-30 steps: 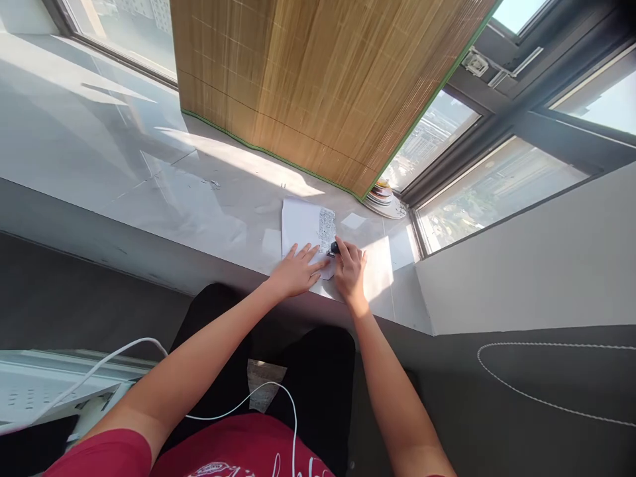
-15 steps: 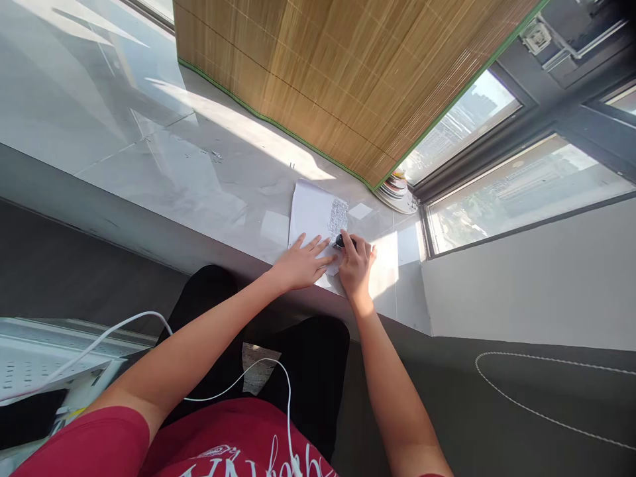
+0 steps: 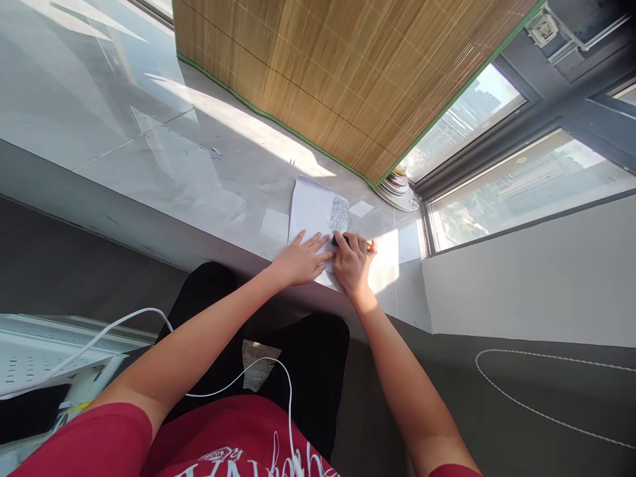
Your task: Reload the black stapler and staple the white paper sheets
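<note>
A white sheet of paper lies on the pale tiled ledge, with a dense dark patterned patch along its right side. My left hand rests flat on the lower part of the sheet, fingers spread. Just right of it, my right hand is closed around a black tool with an orange part near its right end. The tool lies low over the sheet, below the patterned patch. Its tip is too small to make out.
A bamboo blind with green edging hangs over the ledge. Stacked round items sit by the window corner. Small dark bits lie left of the paper. A white cable crosses my lap.
My right hand has shifted slightly left toward my left hand and tilted the black tool flatter, so its orange part now shows. My left hand remains on the paper.
</note>
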Available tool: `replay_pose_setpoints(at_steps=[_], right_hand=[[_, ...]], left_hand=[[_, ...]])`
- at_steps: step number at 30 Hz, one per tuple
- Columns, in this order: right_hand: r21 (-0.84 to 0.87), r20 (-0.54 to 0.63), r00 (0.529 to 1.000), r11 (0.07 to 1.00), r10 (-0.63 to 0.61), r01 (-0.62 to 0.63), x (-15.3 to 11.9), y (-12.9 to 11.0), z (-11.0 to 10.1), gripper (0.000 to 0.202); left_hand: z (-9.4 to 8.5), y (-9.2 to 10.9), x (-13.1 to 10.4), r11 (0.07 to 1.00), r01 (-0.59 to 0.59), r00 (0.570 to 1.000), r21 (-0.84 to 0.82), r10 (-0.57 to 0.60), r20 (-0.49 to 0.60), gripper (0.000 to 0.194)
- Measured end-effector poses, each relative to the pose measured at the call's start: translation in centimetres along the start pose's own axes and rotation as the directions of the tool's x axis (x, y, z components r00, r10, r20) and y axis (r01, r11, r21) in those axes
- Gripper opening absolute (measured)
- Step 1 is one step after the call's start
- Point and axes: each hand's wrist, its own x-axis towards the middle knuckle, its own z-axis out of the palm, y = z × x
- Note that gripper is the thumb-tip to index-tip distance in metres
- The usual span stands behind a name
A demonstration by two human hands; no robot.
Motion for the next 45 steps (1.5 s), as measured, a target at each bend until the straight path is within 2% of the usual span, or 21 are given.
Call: replay_pose_setpoints(at_steps=[3,6,9,12,15,18,20,22,23,25,27,28,29,30,31,33,35,38,41,43,45], right_hand=[[0.025,0.005,1.0,1.0,0.012,-0.013,0.1,0.1,-0.1,0.05],[0.145,-0.053,0.993,0.984,0.109,-0.1,0.1,0.8,0.1,0.051],[0.266,-0.133,0.961,0.943,0.242,-0.201,0.0,1.8,0.6,0.049],[0.332,-0.205,0.93,0.915,0.307,-0.229,-0.2,2.4,1.2,0.045],[0.403,-0.268,0.875,0.872,0.403,-0.278,-0.3,2.9,1.7,0.039],[0.507,-0.246,0.813,0.785,0.528,-0.356,-0.4,3.4,1.7,0.029],[0.553,-0.245,0.773,0.739,0.586,-0.385,-0.4,3.5,1.5,0.024],[0.562,-0.304,0.745,0.743,0.594,-0.363,-0.2,3.0,1.3,0.025],[0.559,-0.334,0.744,0.757,0.579,-0.339,0.0,2.6,1.3,0.026],[0.573,-0.339,0.772,0.769,0.537,-0.283,0.8,1.3,1.6,0.029],[0.621,-0.276,0.82,0.744,0.502,-0.247,2.0,-0.3,2.3,0.03],[0.642,-0.237,0.846,0.731,0.478,-0.233,2.6,-1.1,2.8,0.029],[0.652,-0.203,0.874,0.727,0.442,-0.216,3.3,-1.7,3.4,0.028],[0.651,-0.176,0.901,0.733,0.397,-0.196,3.8,-2.2,3.9,0.027],[0.644,-0.155,0.924,0.745,0.348,-0.173,4.2,-2.6,4.5,0.026],[0.632,-0.122,0.956,0.763,0.268,-0.133,4.8,-2.8,5.3,0.026],[0.648,-0.098,0.965,0.751,0.243,-0.124,4.9,-2.5,5.7,0.028],[0.718,-0.103,0.951,0.683,0.291,-0.131,4.8,-1.7,5.7,0.033],[0.769,-0.104,0.875,0.596,0.473,-0.231,4.7,-1.0,5.4,0.036],[0.767,-0.07,0.818,0.555,0.571,-0.322,4.8,-0.9,5.3,0.035],[0.756,-0.046,0.804,0.547,0.593,-0.36,4.9,-0.9,5.3,0.03]], left_hand=[[-0.1,0.0,0.0,1.0,0.005,1.0,0.002,-0.005,0.0,0.046],[0.1,-0.1,0.1,1.0,0.015,1.0,-0.009,-0.015,-0.002,0.05],[0.4,-0.3,0.2,0.999,0.035,0.999,-0.005,-0.035,0.012,0.058],[0.6,-0.6,0.4,0.999,0.049,0.999,-0.007,-0.049,0.016,0.065],[0.8,-0.8,0.4,0.998,0.056,0.998,-0.026,-0.056,0.014,0.066],[0.8,-1.0,0.4,0.996,0.049,0.999,-0.08,-0.048,0.008,0.064],[0.8,-1.3,0.7,0.983,0.046,0.999,-0.175,-0.045,0.006,0.064],[0.5,-1.9,1.0,0.936,0.05,0.997,-0.349,-0.066,-0.033,0.063],[0.3,-2.4,1.2,0.886,0.046,0.993,-0.462,-0.09,-0.075,0.059],[-0.6,-3.9,1.4,0.73,0.028,0.965,-0.683,-0.197,-0.172,0.049],[-1.8,-6.1,1.3,0.578,0.045,0.898,-0.815,-0.38,-0.22,0.039],[-2.4,-7.3,1.1,0.542,0.08,0.851,-0.837,-0.474,-0.225,0.035],[-3.0,-8.5,0.9,0.541,0.131,0.809,-0.831,-0.542,-0.226,0.032],[-3.4,-9.6,0.6,0.581,0.185,0.787,-0.793,-0.571,-0.235,0.03],[-3.7,-10.5,0.4,0.653,0.23,0.784,-0.722,-0.564,-0.261,0.028],[-3.7,-11.6,-0.1,0.817,0.255,0.845,-0.517,-0.448,-0.292,0.027],[-3.1,-11.9,-0.3,0.911,0.244,0.894,-0.333,-0.344,-0.286,0.028],[-2.3,-11.4,-0.1,0.929,0.261,0.897,-0.264,-0.334,-0.289,0.034],[-2.4,-11.3,0.5,0.873,0.217,0.868,-0.438,-0.378,-0.323,0.036],[-2.8,-11.5,0.9,0.757,0.174,0.835,-0.63,-0.452,-0.313,0.033],[-3.2,-11.7,1.2,0.568,0.143,0.783,-0.81,-0.566,-0.258,0.029]])
